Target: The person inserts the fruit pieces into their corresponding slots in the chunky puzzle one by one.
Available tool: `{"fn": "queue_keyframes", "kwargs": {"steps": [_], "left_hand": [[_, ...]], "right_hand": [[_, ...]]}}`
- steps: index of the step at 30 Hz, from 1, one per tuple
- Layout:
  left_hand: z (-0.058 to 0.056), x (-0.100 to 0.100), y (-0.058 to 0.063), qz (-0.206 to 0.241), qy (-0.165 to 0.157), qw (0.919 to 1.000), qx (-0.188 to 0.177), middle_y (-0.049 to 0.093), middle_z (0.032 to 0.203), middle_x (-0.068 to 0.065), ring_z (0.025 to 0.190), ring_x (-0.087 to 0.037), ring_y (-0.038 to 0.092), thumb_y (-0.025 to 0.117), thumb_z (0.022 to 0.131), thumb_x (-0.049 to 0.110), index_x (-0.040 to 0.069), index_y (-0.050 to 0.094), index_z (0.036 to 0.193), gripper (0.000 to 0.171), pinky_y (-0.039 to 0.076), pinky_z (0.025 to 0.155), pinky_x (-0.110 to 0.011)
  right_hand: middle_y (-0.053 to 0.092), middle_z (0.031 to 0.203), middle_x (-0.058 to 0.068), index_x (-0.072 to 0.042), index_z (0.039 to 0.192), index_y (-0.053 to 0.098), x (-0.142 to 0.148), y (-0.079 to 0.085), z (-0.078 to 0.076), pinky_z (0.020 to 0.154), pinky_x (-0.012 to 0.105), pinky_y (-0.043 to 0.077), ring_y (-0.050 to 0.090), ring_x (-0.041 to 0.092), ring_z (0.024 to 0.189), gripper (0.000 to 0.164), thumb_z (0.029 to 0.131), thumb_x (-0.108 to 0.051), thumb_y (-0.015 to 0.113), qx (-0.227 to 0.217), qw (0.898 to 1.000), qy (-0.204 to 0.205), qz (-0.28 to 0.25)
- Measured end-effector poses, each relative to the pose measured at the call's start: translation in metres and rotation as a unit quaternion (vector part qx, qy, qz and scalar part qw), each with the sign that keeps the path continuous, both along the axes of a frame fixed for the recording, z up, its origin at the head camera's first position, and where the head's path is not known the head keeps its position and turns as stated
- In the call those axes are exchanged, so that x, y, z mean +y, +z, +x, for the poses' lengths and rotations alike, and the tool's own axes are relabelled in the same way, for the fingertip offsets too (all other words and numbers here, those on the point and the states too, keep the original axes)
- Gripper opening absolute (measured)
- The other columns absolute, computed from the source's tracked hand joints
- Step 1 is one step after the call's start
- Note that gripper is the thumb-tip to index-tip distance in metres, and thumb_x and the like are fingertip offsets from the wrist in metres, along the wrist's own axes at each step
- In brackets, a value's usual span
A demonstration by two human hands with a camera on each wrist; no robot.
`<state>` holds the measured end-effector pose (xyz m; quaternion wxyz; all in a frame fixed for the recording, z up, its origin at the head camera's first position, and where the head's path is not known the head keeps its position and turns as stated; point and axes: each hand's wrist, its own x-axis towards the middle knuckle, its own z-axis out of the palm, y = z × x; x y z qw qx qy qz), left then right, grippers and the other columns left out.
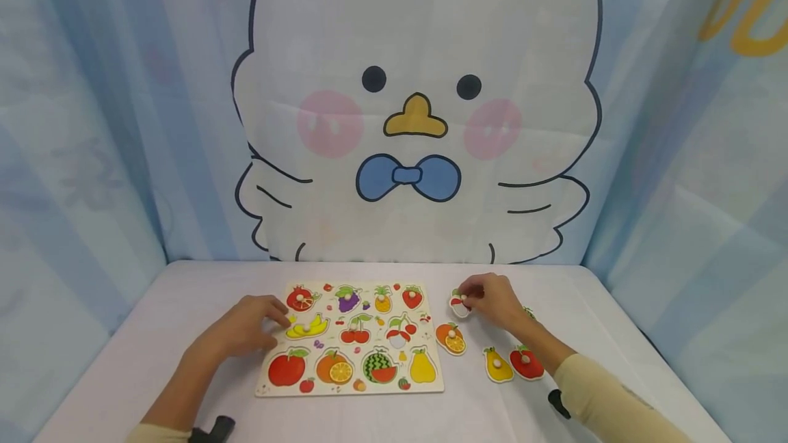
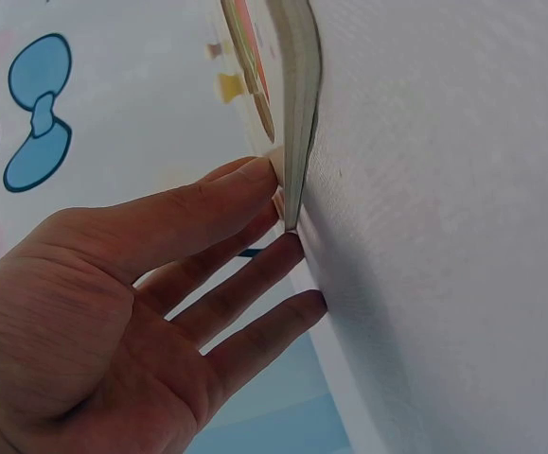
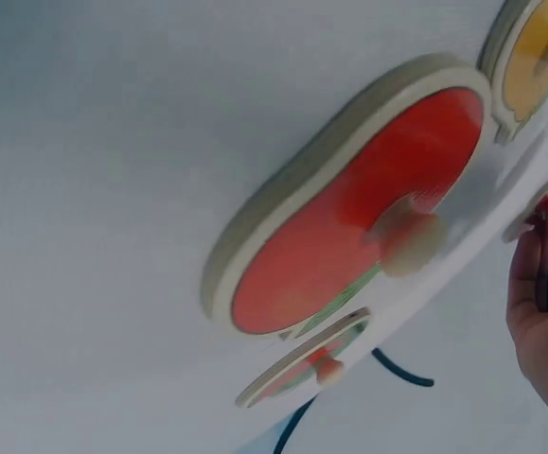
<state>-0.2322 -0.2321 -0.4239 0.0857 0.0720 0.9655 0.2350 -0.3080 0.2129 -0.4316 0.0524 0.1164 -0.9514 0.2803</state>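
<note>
A fruit puzzle board (image 1: 384,393) lies flat on the table. My left hand (image 1: 249,325) is at its left edge; in the left wrist view the thumb (image 2: 212,203) touches the board's edge, and the other fingers extend beside and beyond it. Right of the board, my right hand (image 1: 494,299) pinches a red-and-white fruit puzzle piece (image 1: 458,305) with a green top between thumb and fingers. Nearest to that hand are an orange piece (image 1: 451,339), a pear piece (image 1: 497,366) and an apple piece (image 1: 526,363), each with a round knob. The right forearm partly hides another piece (image 1: 529,312).
Upper-row pictures on the board, such as the bananas (image 1: 308,327), carry knobs; the bottom-row watermelon (image 1: 379,366) shows none. Behind the white table (image 1: 203,279) hangs a curtain (image 1: 425,224) with a cartoon bird; more curtain flanks both sides.
</note>
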Motion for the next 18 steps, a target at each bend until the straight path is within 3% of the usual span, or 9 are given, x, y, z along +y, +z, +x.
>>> {"fn": "queue_keyframes", "kwargs": {"steps": [18], "left_hand": [[0.001,-0.001,0.0,-0.003,-0.005,1.0,0.004,0.062,0.118,-0.004,0.121,-0.034,0.047,0.082,0.072,0.008,0.019,0.076,0.096,0.027,0.042,0.099,-0.057]], "right_hand": [[0.066,0.084,-0.009,-0.017,0.095,0.073,-0.053,0.012,0.025,0.066,0.018,0.053,0.058,0.01,0.072,0.016,0.082,-0.009,0.075,-0.042,0.994,0.104,0.002]]}}
